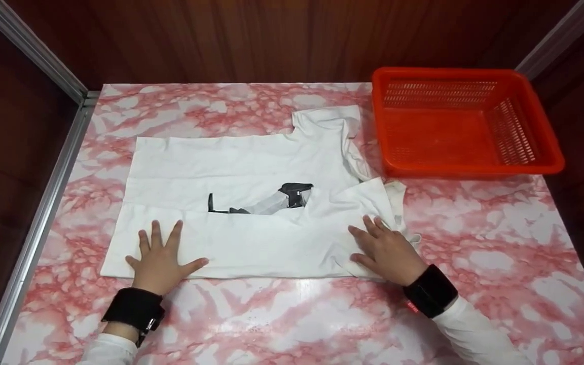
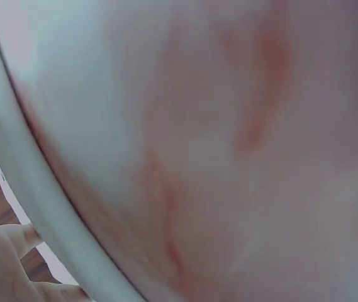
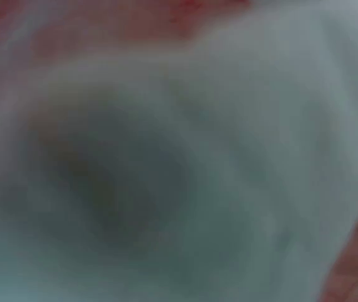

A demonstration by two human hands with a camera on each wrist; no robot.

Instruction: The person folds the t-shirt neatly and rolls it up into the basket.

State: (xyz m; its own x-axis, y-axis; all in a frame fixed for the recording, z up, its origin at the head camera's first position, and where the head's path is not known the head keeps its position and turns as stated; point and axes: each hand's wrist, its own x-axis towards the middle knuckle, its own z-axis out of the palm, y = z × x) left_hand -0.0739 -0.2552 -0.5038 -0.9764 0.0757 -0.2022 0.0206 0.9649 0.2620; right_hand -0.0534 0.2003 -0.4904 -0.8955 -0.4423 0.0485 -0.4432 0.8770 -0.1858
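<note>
Left hand [image 1: 157, 264] and right hand [image 1: 389, 253] lie spread on the white shirt [image 1: 211, 157]. If they drag sideways, I think the folded part [image 1: 261, 246] could wrinkle or slip.

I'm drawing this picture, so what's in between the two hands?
In the head view, only the white shirt, its near side folded over, lies between the left hand and the right hand.

Soft light covers the head view, with faint glare on the tabletop [image 1: 292, 319] at six o'clock and a dim wall [image 1: 251, 40] at twelve. Both wrist views are mostly blurred (the right murkier).
</note>
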